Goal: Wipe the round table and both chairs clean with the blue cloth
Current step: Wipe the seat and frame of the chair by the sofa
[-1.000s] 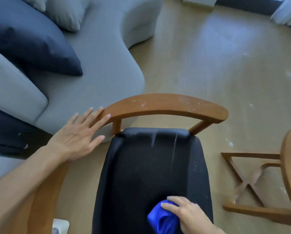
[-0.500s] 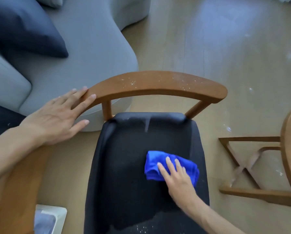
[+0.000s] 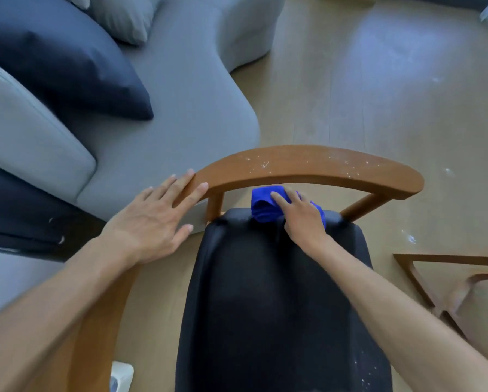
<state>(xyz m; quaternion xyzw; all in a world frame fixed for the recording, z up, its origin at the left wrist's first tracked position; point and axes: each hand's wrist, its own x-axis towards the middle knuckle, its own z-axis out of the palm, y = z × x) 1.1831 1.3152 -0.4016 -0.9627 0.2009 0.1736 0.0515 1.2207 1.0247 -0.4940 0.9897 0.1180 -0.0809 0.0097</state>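
Note:
A wooden chair with a curved backrest rail (image 3: 308, 168) and a black padded seat (image 3: 279, 301) stands below me. White specks dot the rail's top. The bunched blue cloth (image 3: 262, 206) lies at the far edge of the seat, just under the rail. My right hand (image 3: 301, 219) presses flat on the cloth, fingers extended over it. My left hand (image 3: 152, 219) rests on the left end of the rail with straight fingers and thumb against the wood.
A grey sofa (image 3: 180, 89) with dark cushions (image 3: 61, 60) stands close on the left. The table's wooden base frame (image 3: 446, 284) sits on the floor at the right. A white object (image 3: 121, 376) lies on the floor by the chair. White crumbs speckle the wooden floor.
My right hand has pushed the blue cloth from the seat's near edge across to its far edge under the rail. My left hand has stayed on the rail's left end.

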